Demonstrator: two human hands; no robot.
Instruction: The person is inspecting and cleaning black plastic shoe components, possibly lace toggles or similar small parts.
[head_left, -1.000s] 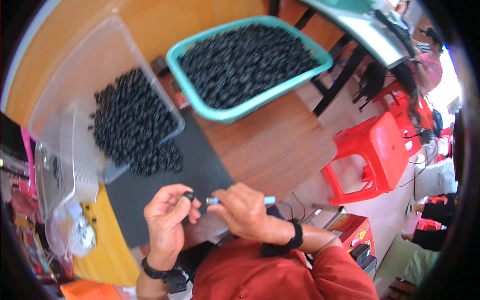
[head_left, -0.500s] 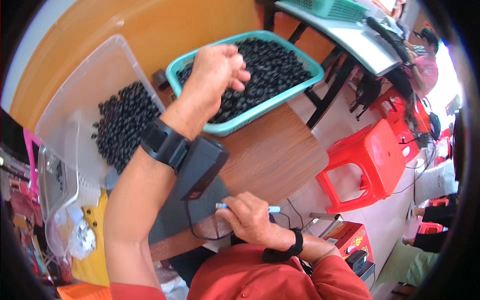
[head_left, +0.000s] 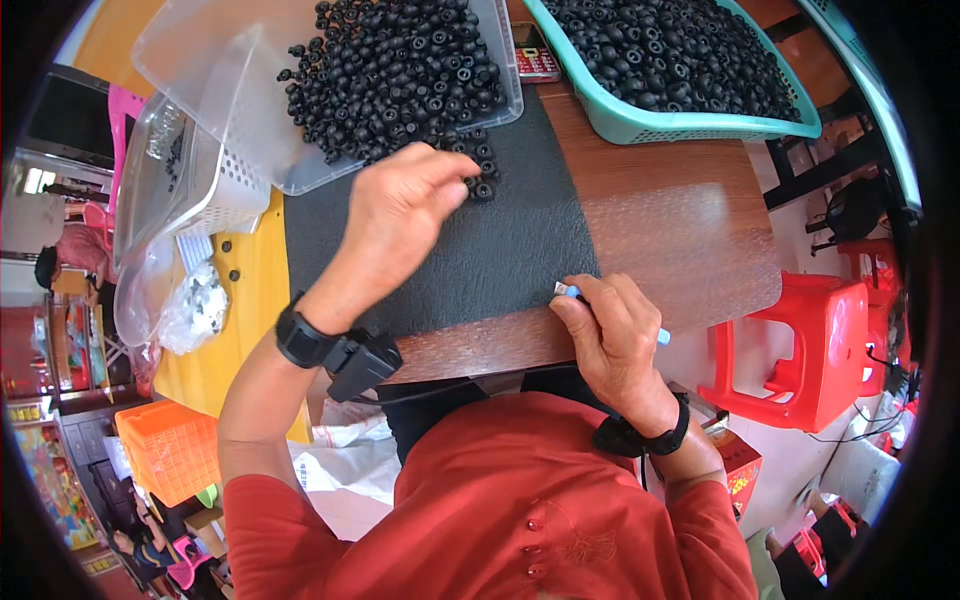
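My left hand (head_left: 395,220) is over the black mat (head_left: 490,260), its thumb and forefinger slightly apart at a small cluster of black ring-shaped pieces (head_left: 484,190). Whether a fingertip touches one is hard to make out. Just beyond lies a heap of the same small, round black pieces (head_left: 400,85), spilling from a clear plastic bin (head_left: 305,178) tipped on its side. My right hand (head_left: 620,335) is closed around a slim light-blue pen-like tool (head_left: 663,337) at the mat's right front edge. The tool's pale tip points left; its middle is hidden in my fingers.
A turquoise basket (head_left: 640,125) full of black pieces stands at the far right of the brown wooden table (head_left: 680,220). A phone-like device (head_left: 537,65) lies between bin and basket. Left are a white perforated basket (head_left: 235,175) and a plastic bag (head_left: 195,310). Red stools (head_left: 830,350) stand right.
My left hand has moved from above the turquoise basket back to the cluster on the mat, its curled fingers opening a little. My view has tilted down; the right hand still grips the tool.
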